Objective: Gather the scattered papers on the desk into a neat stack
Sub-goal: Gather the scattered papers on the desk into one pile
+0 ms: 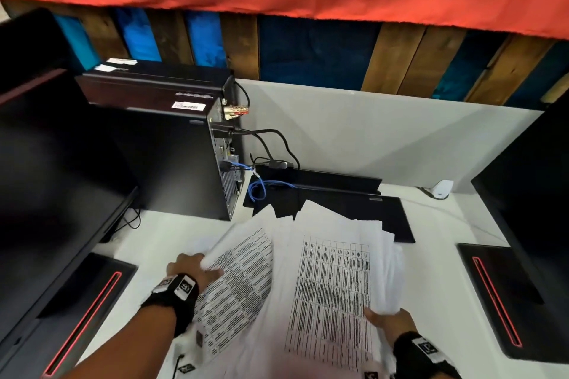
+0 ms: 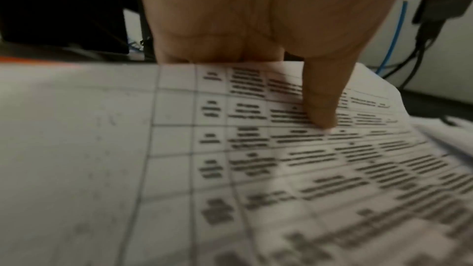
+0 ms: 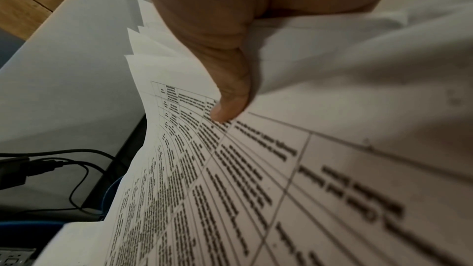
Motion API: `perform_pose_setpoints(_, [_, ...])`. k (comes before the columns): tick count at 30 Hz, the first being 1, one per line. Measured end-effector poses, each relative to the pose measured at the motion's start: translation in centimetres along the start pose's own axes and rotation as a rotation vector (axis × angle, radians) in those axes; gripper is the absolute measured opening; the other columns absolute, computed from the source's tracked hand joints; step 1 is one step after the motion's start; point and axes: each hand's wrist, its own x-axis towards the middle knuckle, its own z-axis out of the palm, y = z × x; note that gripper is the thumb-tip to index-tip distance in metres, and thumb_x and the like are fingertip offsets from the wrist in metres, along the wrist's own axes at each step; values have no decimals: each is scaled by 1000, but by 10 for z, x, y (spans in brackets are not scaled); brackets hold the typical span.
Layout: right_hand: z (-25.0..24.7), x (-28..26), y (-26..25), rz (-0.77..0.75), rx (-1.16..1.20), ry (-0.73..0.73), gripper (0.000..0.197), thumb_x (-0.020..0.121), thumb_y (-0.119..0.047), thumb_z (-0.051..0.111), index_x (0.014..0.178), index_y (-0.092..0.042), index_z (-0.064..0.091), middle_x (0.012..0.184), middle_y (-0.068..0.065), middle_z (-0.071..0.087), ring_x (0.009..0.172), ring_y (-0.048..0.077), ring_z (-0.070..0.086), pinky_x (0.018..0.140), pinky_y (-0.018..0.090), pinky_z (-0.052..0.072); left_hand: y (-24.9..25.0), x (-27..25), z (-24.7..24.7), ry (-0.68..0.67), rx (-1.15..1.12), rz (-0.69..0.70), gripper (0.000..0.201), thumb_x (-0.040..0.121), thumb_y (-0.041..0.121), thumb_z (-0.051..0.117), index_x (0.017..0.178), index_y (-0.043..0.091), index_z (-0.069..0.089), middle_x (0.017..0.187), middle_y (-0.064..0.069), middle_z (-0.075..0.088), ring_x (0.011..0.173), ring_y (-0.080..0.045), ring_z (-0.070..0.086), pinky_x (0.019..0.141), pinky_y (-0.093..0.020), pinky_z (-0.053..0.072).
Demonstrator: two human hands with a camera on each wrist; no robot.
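White desk [image 1: 437,255] runs between two dark monitors, a computer tower [image 1: 172,144] at far left and a closed laptop [image 1: 369,212] behind; the papers [image 1: 311,270] lie fanned and overlapping at near centre; the left hand [image 1: 192,267] pinches the left printed sheet [image 2: 256,149], thumb on top; the right hand [image 1: 389,321] grips the right bundle likewise, thumb pressed on a table page; squeezing the halves together may, I judge, buckle loose sheets or slide far corners onto the laptop and cables [image 1: 261,187].

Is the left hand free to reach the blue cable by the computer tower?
Probably not yet: the left hand is gripping printed papers; the blue cable lies uncovered beyond them.
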Motion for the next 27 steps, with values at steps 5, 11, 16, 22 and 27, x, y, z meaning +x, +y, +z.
perform_pose_setpoints(5, [-4, -9, -6, 11, -27, -17, 71, 81, -8, 71, 136, 16, 33, 138, 32, 44, 127, 43, 44, 80, 35, 37, 9, -34, 16, 95, -288, -166, 97, 60, 37, 83, 140, 25, 29, 127, -17, 42, 110, -42, 52, 95, -44, 44])
perform_pose_setpoints(11, [-5, -12, -5, 14, -68, -28, 80, 82, -14, 71, 141, 12, 25, 145, 28, 38, 131, 42, 41, 89, 42, 42, 5, -45, 12, -23, -337, -168, 52, 68, 33, 78, 107, 6, 55, 110, -17, 66, 95, -30, 64, 76, -28, 47])
perform_pose_setpoints(16, [-8, -6, -3, 25, -34, -23, 90, 81, -17, 73, 145, 10, 15, 149, 26, 32, 134, 42, 37, 98, 45, 40, 19, -64, -5, 118, -232, 31, 27, 77, 27, 72, 98, 12, 66, 93, -9, 70, 79, -24, 60, 69, -23, 42])
perform_pose_setpoints(22, [-7, 11, 7, 12, 14, 15, 100, 74, -18, 79, 144, 13, 15, 147, 28, 33, 136, 39, 36, 108, 41, 33, 51, -107, -68, 311, -230, 205, 25, 77, 25, 71, 63, 25, 50, 68, -5, 61, 74, -30, 62, 67, -30, 48])
perform_pose_setpoints(27, [-7, 15, 9, 2, 56, -6, 101, 71, -21, 81, 143, 12, 18, 146, 28, 36, 134, 37, 39, 108, 36, 33, 78, -148, -133, 571, -317, 394, 17, 79, 20, 70, 68, 16, 58, 57, -4, 57, 63, -31, 57, 56, -30, 40])
